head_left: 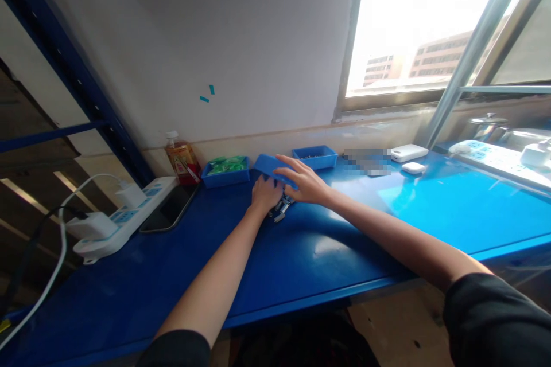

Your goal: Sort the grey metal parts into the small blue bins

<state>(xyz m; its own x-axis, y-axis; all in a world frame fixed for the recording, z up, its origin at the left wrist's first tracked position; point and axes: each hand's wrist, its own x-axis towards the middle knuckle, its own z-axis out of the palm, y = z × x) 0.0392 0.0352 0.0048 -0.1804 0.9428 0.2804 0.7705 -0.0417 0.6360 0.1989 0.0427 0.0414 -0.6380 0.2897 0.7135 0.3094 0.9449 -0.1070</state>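
Observation:
My right hand (305,182) grips the right side of a small blue plastic bin (266,164), fingers over its edge. The bin is tilted, with its underside or outer wall showing. Right up against the near side of the bin is my left hand (266,194); its fingers are mostly hidden, so I cannot tell whether they hold anything. Several small shiny metal pieces (280,210) lie in a loose pile on the blue tabletop, below and between my hands, partly covered by them.
Along the wall stand a blue bin (226,179) of green packets and another blue bin (315,165) of small dark parts. A drink bottle (183,159), a phone (170,210) and a power strip (124,217) are left. White devices (408,153) sit right.

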